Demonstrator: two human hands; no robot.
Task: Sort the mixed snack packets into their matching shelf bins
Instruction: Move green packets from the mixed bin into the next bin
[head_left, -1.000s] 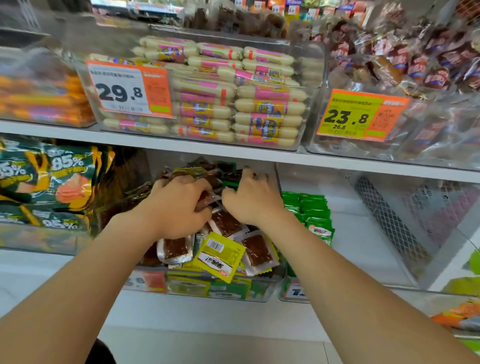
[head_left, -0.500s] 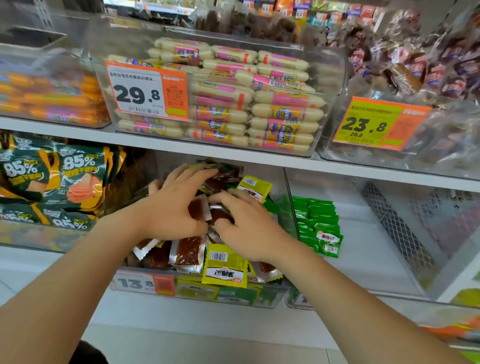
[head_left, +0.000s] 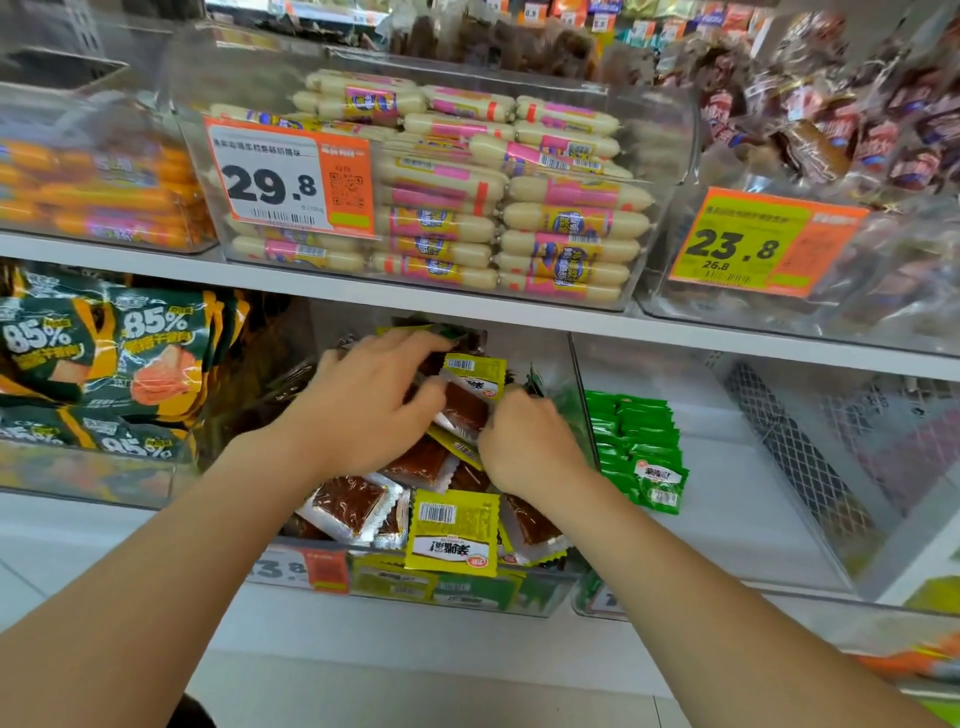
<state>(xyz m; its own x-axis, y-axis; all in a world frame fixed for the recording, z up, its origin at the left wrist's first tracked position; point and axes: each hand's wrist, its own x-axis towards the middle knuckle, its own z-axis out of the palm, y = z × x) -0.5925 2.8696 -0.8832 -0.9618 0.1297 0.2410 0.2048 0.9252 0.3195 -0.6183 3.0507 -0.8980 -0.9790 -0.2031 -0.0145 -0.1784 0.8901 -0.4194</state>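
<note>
Through the head camera, the mixed snack packets sat heaped in a clear middle bin (head_left: 540, 592) on the lower shelf: red-brown packets (head_left: 348, 506) with silver edges, and yellow packets (head_left: 452, 530) among them, one lying at the near front and another (head_left: 475, 371) propped farther back. Both hands were inside this bin. The left hand (head_left: 363, 410) lay on the far part of the heap, its fingers apart and mostly straight, the thumb touching a red-brown packet (head_left: 462, 410) between the hands. The right hand (head_left: 530, 447) was at that packet's right edge, its fingers curled down into the heap; their tips were hidden, so I could not tell whether they were clamped on anything. To the right, a second clear bin (head_left: 727, 493) held a row of green packets (head_left: 639, 447) at its left side. To the left stood dark green bags (head_left: 104, 358) marked 85%. On the shelf above (head_left: 727, 340), a clear bin (head_left: 670, 140) tagged 29.8 (head_left: 288, 179) held stacked pale sausages (head_left: 571, 223), with orange sausages (head_left: 104, 192) left and brown wrapped snacks (head_left: 831, 135) right.
</note>
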